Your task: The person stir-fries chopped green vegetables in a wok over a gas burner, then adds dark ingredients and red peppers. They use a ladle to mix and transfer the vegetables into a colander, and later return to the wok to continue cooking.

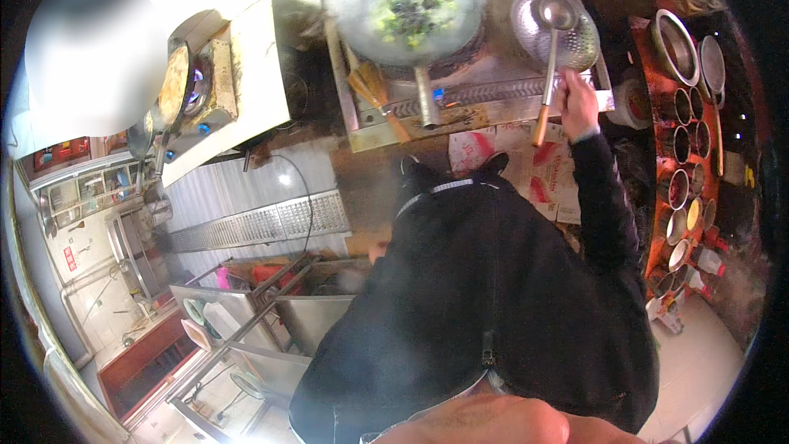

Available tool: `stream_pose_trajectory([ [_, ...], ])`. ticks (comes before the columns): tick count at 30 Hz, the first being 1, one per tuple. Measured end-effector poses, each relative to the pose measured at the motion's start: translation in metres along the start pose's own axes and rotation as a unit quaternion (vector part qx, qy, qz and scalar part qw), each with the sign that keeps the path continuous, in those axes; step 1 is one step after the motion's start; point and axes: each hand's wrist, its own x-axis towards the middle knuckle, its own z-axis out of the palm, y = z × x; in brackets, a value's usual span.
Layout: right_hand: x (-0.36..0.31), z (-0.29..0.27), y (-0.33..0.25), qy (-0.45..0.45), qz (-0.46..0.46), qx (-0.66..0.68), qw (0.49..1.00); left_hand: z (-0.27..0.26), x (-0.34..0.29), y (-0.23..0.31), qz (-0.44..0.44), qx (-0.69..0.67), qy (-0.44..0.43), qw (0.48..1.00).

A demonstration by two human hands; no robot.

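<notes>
My right hand, its fingers curled, is just right of the wooden-handled ladle. Whether it touches the ladle or grips anything cannot be made out. The ladle's bowl rests over a perforated metal strainer, and its handle points toward me. Only a small part of my left hand shows beside my dark jacket; its fingers are hidden. Ahead, a steaming wok holds chopped greens with dark pieces. The wok's handle points toward me, with a bamboo brush at its left.
On the right, an orange rack carries several round containers and a large metal bowl. A pan stands by a lit burner at the far left. Metal-framed shelving lies left of me, and flattened cardboard below the stove edge.
</notes>
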Motion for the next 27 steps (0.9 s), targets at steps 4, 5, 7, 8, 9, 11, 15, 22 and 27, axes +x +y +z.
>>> stream_pose_trajectory([
  [4, -0.037, -0.119, 0.046, 0.004, 0.058, -0.001, 0.998, 0.016, -0.044, 0.034, 0.018, 0.023, -0.076, 0.997],
  [5, -0.042, -0.135, 0.064, 0.012, 0.052, 0.027, 0.998, 0.017, -0.044, 0.042, 0.023, 0.023, -0.083, 0.996],
  [7, -0.042, -0.159, 0.089, 0.024, 0.075, 0.039, 0.996, 0.015, -0.033, 0.056, 0.038, 0.023, -0.077, 0.996],
  [8, -0.041, -0.164, 0.1, 0.034, 0.114, 0.018, 0.993, 0.012, -0.023, 0.063, 0.044, 0.02, -0.066, 0.997],
  [9, -0.032, -0.161, 0.108, 0.044, 0.163, -0.017, 0.985, 0.007, -0.012, 0.07, 0.051, 0.013, -0.051, 0.997],
  [11, -0.022, -0.14, 0.127, -0.021, 0.187, 0.035, 0.982, -0.008, 0.021, 0.085, 0.059, -0.008, -0.019, 0.998],
  [15, -0.004, -0.096, 0.118, -0.129, 0.269, 0.199, 0.934, -0.047, 0.075, 0.104, 0.091, -0.192, 0.087, 0.973],
  [22, -0.003, -0.104, 0.026, -0.129, 0.163, 0.132, 0.969, -0.062, 0.031, 0.115, 0.05, -0.241, 0.147, 0.958],
  [27, -0.021, -0.09, -0.016, -0.133, -0.009, -0.208, 0.969, 0.019, -0.063, 0.089, -0.004, -0.223, 0.077, 0.972],
])
